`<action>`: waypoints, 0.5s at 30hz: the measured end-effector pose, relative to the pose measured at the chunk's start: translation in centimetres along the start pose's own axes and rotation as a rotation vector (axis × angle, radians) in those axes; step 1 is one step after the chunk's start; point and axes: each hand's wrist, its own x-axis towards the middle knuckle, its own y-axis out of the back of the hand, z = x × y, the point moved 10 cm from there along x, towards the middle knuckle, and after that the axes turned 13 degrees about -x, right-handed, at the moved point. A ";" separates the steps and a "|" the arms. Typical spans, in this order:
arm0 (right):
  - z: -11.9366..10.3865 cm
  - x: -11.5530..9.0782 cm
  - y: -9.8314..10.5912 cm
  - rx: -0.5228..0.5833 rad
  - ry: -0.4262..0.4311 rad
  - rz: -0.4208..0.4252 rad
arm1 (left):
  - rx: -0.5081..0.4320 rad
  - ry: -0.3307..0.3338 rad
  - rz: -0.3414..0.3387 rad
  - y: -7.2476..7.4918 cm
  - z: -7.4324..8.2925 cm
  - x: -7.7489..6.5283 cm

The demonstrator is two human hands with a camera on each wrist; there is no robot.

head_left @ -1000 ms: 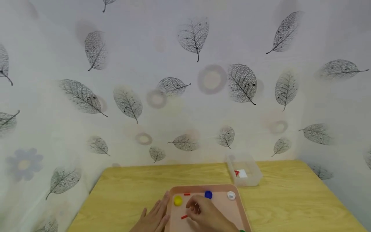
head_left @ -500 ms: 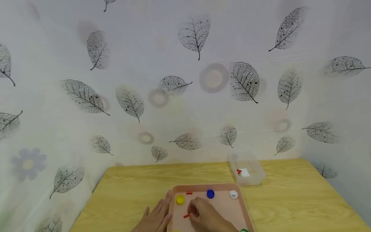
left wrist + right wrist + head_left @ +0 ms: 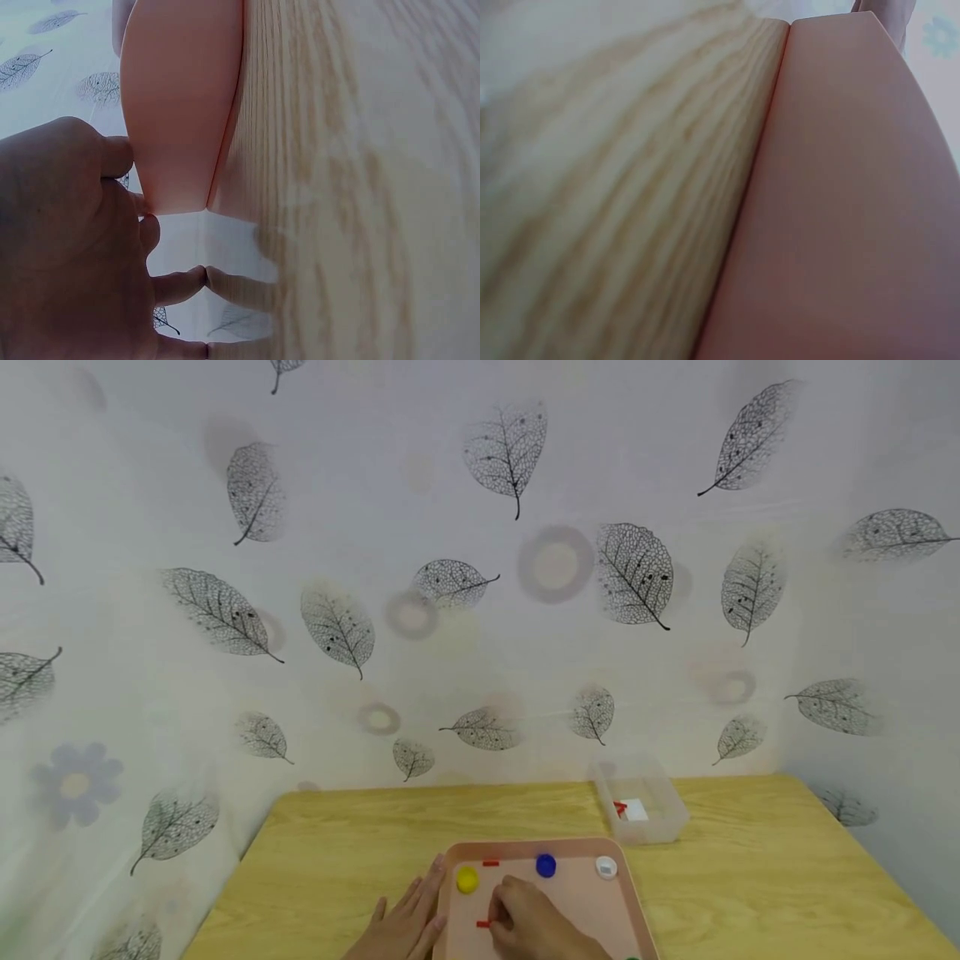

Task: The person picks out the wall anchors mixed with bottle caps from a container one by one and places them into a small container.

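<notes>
A pink tray [image 3: 637, 918] lies on the table, its near part out of frame. Over its middle is my right hand [image 3: 543, 927], fingers curled, pinching the right end of a short red stick [image 3: 483, 924]. The fingertips and that end are hidden from the head camera. Another red stick [image 3: 491, 863] lies near the far rim. Beside it sits a yellow round cap [image 3: 467, 880]. A blue cap [image 3: 546, 865] and a white cap [image 3: 606, 867] stand along the far side. My left hand [image 3: 401, 927], fingers spread, rests on the table against the tray's left rim [image 3: 184, 112].
A clear plastic box [image 3: 648, 814] stands behind the tray's right corner, holding red pieces and a white square. The wooden table [image 3: 337, 835] runs back to a leaf-patterned wall. A green round edge [image 3: 633, 957] shows at the tray's near right.
My right hand has lowered and its fingers have closed at the red stick, which has turned from slanted to level. My left hand stays at the rim. The head view has shifted slightly.
</notes>
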 end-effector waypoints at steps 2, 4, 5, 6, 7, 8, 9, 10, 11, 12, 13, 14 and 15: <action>-0.1 0.0 0.1 -0.018 0.017 0.006 | 0.090 -0.058 -0.025 -0.2 0.4 -0.4; -0.2 0.0 0.2 -0.050 0.040 0.019 | 0.095 -0.076 -0.037 -0.3 0.5 -0.6; -0.3 0.0 0.2 -0.065 0.048 0.026 | 0.047 -0.059 -0.023 -0.2 0.4 -0.4; -0.3 0.0 0.3 -0.074 0.051 0.030 | 0.035 -0.056 -0.023 -0.2 0.4 -0.3; -0.4 -0.1 0.3 -0.081 0.054 0.032 | 0.005 -0.043 -0.014 -0.1 0.3 -0.1; -0.4 -0.1 0.4 -0.090 0.057 0.036 | -0.045 -0.015 -0.001 -0.1 0.1 0.1; -0.4 -0.2 0.4 -0.086 0.049 0.033 | -0.091 0.012 0.014 0.0 -0.1 0.4; -0.3 -0.2 0.5 -0.077 0.034 0.027 | -0.096 0.023 0.022 0.0 -0.2 0.6; -0.2 -0.3 0.5 -0.068 0.019 0.023 | -0.095 0.029 0.027 0.0 -0.2 0.7; -0.2 -0.3 0.6 -0.067 0.012 0.024 | -0.088 0.033 0.027 0.0 -0.3 0.8; -0.1 -0.3 0.6 -0.052 -0.009 0.014 | -0.082 0.040 0.027 0.0 -0.4 0.8; -0.2 -0.3 0.6 -0.052 -0.015 0.015 | -0.075 0.047 0.027 0.0 -0.5 0.9; -0.2 -0.3 0.7 -0.047 -0.020 0.016 | -0.070 0.050 0.028 0.0 -0.5 0.9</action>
